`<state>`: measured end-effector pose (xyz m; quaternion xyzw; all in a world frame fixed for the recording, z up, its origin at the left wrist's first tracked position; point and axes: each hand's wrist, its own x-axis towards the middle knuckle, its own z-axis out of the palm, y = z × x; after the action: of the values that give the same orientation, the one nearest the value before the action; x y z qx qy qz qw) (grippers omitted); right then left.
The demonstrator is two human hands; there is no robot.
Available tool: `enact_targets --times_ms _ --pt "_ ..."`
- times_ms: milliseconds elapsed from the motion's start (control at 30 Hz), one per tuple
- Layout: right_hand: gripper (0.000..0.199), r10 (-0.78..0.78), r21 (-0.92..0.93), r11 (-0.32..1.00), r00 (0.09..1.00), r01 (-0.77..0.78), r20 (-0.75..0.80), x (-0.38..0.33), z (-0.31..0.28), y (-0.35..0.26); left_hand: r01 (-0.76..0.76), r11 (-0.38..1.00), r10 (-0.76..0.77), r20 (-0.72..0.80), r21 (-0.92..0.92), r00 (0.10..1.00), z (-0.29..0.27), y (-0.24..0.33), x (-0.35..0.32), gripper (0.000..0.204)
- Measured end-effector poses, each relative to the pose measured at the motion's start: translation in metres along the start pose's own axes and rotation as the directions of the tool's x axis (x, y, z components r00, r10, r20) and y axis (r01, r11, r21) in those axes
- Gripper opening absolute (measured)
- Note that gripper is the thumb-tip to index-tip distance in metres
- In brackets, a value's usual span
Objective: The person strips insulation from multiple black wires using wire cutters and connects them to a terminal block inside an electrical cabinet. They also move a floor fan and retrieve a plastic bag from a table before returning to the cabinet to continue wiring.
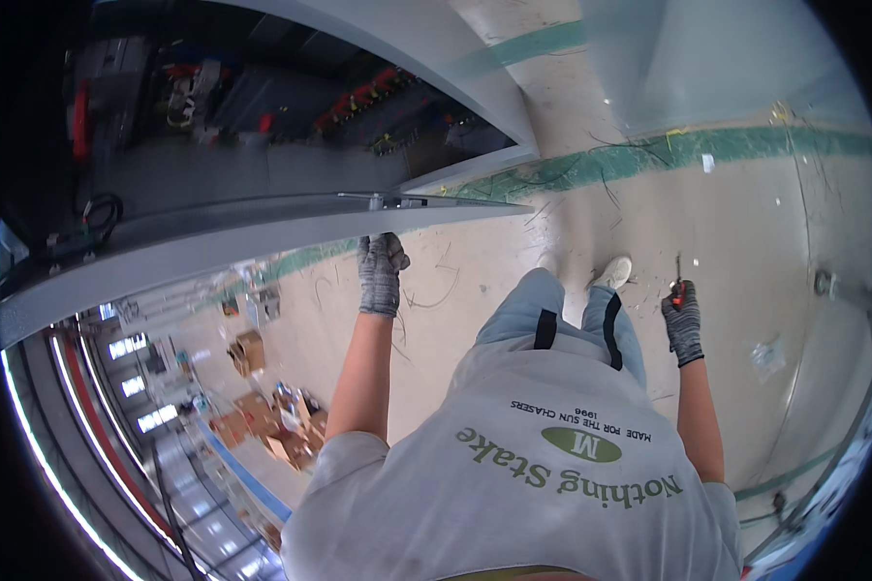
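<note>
My left hand (381, 274), in a grey knitted glove, is raised to the edge of a grey cabinet door (291, 229). Its fingers are curled at that edge, and their tips are partly hidden. Just above them a metal latch (376, 201) sits on the door's inner side. Low at my right side, my right hand (683, 324) wears a matching glove and is closed around a screwdriver (679, 290). The tool has a red and black handle, and its thin shaft points away from me.
Beyond the door stands the open cabinet (262, 126), with wiring and red parts inside. Cut wire bits litter the pale floor (475, 266) and a green floor stripe (639, 167). Cardboard boxes (247, 353) lie at the left. A grey panel (843, 300) is at the right.
</note>
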<state>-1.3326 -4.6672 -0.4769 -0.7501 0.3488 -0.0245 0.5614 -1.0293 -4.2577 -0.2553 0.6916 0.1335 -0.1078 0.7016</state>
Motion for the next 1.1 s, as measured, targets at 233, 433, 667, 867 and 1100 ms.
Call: enact_targets --times_ms 233,433,667,867,1100 --pt "0.021 -0.095 -0.093 0.991 0.993 0.100 0.064 0.101 -0.034 -0.054 -0.163 0.607 0.141 0.096 0.778 0.985 -0.066 -0.083 0.023 0.012" --pt "0.034 -0.171 -0.033 0.978 0.876 0.208 0.451 0.147 0.035 -0.066 -0.258 0.582 0.343 0.054 0.771 0.938 -0.045 -0.011 -0.045 0.034" --pt "0.025 -0.287 -0.012 0.929 0.741 0.369 0.606 0.173 0.089 -0.112 -0.528 0.843 0.268 -0.932 0.103 0.245 -0.172 -0.044 -0.227 0.042" --pt "0.026 -0.302 -0.104 0.868 0.682 0.486 0.666 0.133 0.135 -0.191 -0.526 0.531 0.633 -0.724 0.664 -0.275 -0.201 0.015 -0.252 0.059" --pt "0.034 -0.389 -0.105 0.727 0.533 0.678 0.752 0.056 0.298 -0.225 -0.116 0.803 0.490 -0.759 0.584 -0.429 -0.464 -0.012 -0.249 0.072"
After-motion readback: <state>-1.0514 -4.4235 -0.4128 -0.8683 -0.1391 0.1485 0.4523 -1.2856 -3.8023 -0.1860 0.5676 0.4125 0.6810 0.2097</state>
